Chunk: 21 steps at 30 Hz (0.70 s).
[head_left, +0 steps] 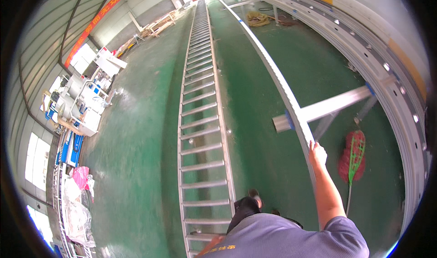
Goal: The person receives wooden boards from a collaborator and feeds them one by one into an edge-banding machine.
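My right hand (317,153) is closed on the edge of a long, pale metal rail (291,104), which runs away from me and curves in the wide view. The rail rests across a metal crossbar (337,103) with blue patches near its ends. Left of it, a long metal ladder (201,135) with many rungs stretches into the distance. At the lower edge, part of my left hand or forearm (212,246) shows beside the ladder's near end, partly hidden by my grey shirt. Its fingers are out of sight.
More long metal profiles (396,98) lie along the right side. A red mesh bundle with a green plastic piece (353,158) lies on the green floor (132,167). Machines (82,103) and plastic-wrapped items (75,208) line the left wall. Timber (157,26) is stacked at the back.
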Available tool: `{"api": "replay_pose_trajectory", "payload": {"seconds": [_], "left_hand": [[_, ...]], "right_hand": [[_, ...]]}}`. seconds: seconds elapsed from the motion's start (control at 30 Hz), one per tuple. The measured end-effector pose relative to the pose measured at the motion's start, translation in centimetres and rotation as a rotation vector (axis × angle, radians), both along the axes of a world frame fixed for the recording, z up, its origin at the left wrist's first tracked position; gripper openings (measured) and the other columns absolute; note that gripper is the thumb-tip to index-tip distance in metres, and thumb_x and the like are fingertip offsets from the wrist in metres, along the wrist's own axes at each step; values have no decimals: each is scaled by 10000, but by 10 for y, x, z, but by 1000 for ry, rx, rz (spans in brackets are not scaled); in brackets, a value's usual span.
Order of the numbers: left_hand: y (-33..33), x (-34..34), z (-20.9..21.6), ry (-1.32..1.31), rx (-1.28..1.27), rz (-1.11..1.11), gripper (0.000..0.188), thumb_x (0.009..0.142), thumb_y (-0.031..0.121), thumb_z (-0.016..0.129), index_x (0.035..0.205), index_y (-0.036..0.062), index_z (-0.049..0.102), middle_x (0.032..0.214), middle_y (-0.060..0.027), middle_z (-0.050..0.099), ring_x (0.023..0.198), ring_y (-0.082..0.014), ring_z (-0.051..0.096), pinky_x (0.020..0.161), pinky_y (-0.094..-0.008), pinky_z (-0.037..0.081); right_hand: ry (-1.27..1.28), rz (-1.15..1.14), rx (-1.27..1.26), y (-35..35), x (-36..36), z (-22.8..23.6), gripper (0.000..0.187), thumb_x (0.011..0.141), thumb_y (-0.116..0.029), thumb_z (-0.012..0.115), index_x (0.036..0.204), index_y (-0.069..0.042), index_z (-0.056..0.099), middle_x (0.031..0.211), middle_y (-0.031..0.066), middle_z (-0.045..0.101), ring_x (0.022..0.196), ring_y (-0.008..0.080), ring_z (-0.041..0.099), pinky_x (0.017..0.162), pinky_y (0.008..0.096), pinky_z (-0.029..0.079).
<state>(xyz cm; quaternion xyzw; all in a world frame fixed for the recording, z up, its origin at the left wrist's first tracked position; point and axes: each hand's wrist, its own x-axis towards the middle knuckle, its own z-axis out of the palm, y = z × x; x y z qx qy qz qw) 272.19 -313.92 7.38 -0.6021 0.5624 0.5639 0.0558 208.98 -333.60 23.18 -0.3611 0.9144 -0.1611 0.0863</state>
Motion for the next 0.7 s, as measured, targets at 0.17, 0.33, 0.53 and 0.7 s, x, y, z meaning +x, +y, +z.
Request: {"api": "replay_pose_trajectory", "payload": {"seconds": [0.17, 0.33, 0.53, 0.7], "left_hand": [[-109, 18, -2, -86, 169, 210, 232, 900, 274, 572, 886, 60, 662, 789, -136, 645, 701, -330, 611, 638, -435, 501], [-295, 45, -16, 268, -366, -161, 232, 887, 275, 576, 873, 59, 658, 759, -143, 625, 691, -336, 600, 634, -435, 497], [-757, -90, 22, 178, -135, 583, 262, 961, 225, 569, 1190, 102, 604, 993, -90, 712, 777, -164, 667, 635, -305, 518], [-958, -181, 58, 392, -303, 531, 243, 977, 158, 515, 1181, 64, 608, 1011, -81, 712, 786, -143, 666, 654, -277, 524]], "right_hand": [[179, 140, -125, -179, -52, -48, 521, 999, -484, 397, 953, -21, 630, 874, 249, 676, 870, 416, 668, 774, 498, 530], [-62, -92, -3, -312, -61, -7, 577, 1005, -515, 335, 976, -33, 649, 968, 241, 684, 924, 413, 661, 830, 514, 509], [-44, -60, 48, -474, -85, 5, 568, 1009, -515, 326, 992, -38, 633, 957, 250, 674, 925, 429, 648, 830, 525, 501], [-33, -45, 44, -661, -117, 2, 549, 1008, -503, 341, 967, -37, 627, 932, 251, 675, 898, 439, 648, 817, 525, 504]]}}
